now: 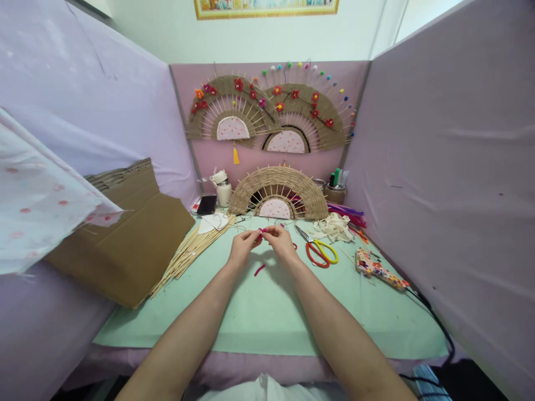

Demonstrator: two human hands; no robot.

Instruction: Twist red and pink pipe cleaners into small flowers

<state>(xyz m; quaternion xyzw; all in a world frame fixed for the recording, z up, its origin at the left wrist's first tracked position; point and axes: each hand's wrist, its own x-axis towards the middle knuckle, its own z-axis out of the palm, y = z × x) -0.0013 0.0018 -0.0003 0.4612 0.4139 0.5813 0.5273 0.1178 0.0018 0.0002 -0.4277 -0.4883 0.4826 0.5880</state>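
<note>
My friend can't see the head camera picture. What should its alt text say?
A person's left hand and right hand hold a small magenta piece over a green table. Scissors lie to the right; a brown fan is beyond.

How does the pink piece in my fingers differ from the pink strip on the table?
The pink piece is held between the left hand and right hand; the pink strip lies on the green tabletop. The pink piece is partly hidden by fingers; the pink strip shows whole, almost straight. Both are deep pink.

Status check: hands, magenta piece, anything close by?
Left hand, right hand: both pinching small magenta piece. Loose magenta strip nearer wearer. Scissors right of right hand.
</note>
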